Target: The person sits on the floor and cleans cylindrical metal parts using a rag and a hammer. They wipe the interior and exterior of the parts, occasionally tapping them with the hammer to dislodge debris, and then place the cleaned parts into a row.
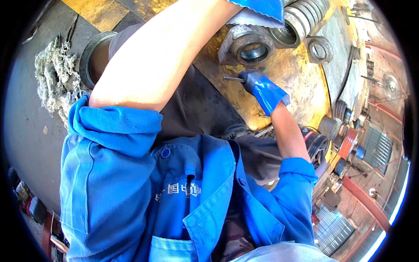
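My right hand (pixel 262 89), in a blue coated glove with dark fingertips, is closed around a short thin metal rod (pixel 233 79) that points left. Just beyond it, a dark angular metal part (pixel 232 41) with a round bore sits on a worn yellow surface (pixel 301 78). My left arm reaches across to the top edge, over that part. Only the back and cuff of the blue glove on my left hand (pixel 262 9) show; its fingers are hidden.
Grooved metal rings (pixel 301 19) lie in a row at the top, beside a loose flat ring (pixel 319 50). At left are a larger ring (pixel 87 63) and a tangled bundle of pale fibre (pixel 54 72). A dark round-ended device (pixel 317 146) stands near my right forearm.
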Demonstrator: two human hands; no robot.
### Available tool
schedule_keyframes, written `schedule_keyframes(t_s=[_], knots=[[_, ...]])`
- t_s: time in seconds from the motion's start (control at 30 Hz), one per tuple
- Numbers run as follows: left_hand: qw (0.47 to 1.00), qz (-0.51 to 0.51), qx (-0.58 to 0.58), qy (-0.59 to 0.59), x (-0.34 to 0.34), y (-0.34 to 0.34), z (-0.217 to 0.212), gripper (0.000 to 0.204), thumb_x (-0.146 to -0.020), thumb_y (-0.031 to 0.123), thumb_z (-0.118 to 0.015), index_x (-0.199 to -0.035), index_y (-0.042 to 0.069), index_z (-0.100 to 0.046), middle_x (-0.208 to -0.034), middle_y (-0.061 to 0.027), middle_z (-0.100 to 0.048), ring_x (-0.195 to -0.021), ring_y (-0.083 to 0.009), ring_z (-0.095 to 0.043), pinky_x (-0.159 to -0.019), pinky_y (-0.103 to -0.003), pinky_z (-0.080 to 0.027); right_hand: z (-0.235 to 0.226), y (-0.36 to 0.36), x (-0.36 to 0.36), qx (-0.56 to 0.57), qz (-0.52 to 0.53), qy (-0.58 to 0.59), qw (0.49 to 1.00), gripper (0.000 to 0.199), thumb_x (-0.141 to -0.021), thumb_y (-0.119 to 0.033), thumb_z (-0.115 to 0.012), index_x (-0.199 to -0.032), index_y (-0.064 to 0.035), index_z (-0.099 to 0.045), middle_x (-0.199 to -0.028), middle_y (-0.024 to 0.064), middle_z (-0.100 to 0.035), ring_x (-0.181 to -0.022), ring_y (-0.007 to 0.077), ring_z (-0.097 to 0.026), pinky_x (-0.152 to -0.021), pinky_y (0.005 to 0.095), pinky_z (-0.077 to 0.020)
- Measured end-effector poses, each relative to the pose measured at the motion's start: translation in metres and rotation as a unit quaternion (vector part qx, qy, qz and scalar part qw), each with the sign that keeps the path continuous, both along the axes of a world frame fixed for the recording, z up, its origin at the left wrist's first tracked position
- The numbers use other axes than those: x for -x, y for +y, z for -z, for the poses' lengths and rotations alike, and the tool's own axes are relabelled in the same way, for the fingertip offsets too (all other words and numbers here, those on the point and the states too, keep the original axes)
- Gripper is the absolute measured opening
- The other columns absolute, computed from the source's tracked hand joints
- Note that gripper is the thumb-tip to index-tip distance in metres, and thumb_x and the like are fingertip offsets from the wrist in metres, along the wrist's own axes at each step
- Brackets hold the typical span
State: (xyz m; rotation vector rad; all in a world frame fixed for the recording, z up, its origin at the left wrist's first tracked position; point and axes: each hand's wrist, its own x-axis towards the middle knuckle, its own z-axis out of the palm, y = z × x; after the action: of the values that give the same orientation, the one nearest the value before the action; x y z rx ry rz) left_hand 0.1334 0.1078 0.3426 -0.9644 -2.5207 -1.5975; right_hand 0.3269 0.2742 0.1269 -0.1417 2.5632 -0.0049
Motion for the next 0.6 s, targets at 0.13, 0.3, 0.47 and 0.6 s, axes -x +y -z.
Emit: schedule_keyframes(t_s=[0.13,0.3,0.47,0.6], knots=[[0.999,0.003,-0.015,-0.031,0.003,-0.005,0.003,0.062,-0.086,0.035,-0.069,-0.129,-0.005,-0.053,-0.122,-0.0244,-0.062,-0.109,-0.0361,-0.061,-0.091,-0.042,-0.05,-0.013,-0.009,-0.024,0.228,0.26,0.007,0.938,0.03,-0.092,-0.016,-0.056,-0.12,-0.0135,-0.066,-0.086,0.0133,-0.069,-0.078,0.0198,-0.07,-0.07,0.0339,-0.055],[0.988,0.023,-0.067,-0.138,0.007,-0.007,0.013,0.064,-0.085,0.036,-0.07,-0.13,-0.006,-0.053,-0.122,-0.0241,-0.062,-0.109,-0.0357,-0.061,-0.091,-0.041,-0.05,-0.028,-0.034,-0.033,0.5,0.531,0.157,0.666,0.015,-0.094,-0.012,-0.062,-0.105,-0.0029,-0.059,-0.084,0.005,-0.066,-0.074,0.0176,-0.069,-0.054,0.0274,-0.0518],[0.964,0.073,-0.055,-0.25,-0.005,-0.005,0.021,0.067,-0.084,0.039,-0.073,-0.128,-0.007,-0.054,-0.121,-0.0231,-0.063,-0.11,-0.0342,-0.061,-0.09,-0.04,-0.05,-0.008,-0.055,-0.029,0.525,0.55,0.248,0.6,0.021,-0.097,-0.018,-0.061,-0.11,-0.0015,-0.058,-0.084,0.0064,-0.066,-0.071,0.0142,-0.069,-0.05,0.027,-0.0514],[0.971,-0.015,0.049,-0.233,-0.013,-0.008,0.091,0.092,-0.08,0.06,-0.072,-0.139,-0.005,-0.046,-0.136,-0.0281,-0.053,-0.119,-0.0379,-0.058,-0.1,-0.043,-0.049,0.017,-0.077,-0.026,0.533,0.507,0.26,0.625,0.025,-0.096,-0.015,-0.061,-0.117,-0.0009,-0.059,-0.084,0.0067,-0.067,-0.073,0.0133,-0.068,-0.056,0.0273,-0.0518]])
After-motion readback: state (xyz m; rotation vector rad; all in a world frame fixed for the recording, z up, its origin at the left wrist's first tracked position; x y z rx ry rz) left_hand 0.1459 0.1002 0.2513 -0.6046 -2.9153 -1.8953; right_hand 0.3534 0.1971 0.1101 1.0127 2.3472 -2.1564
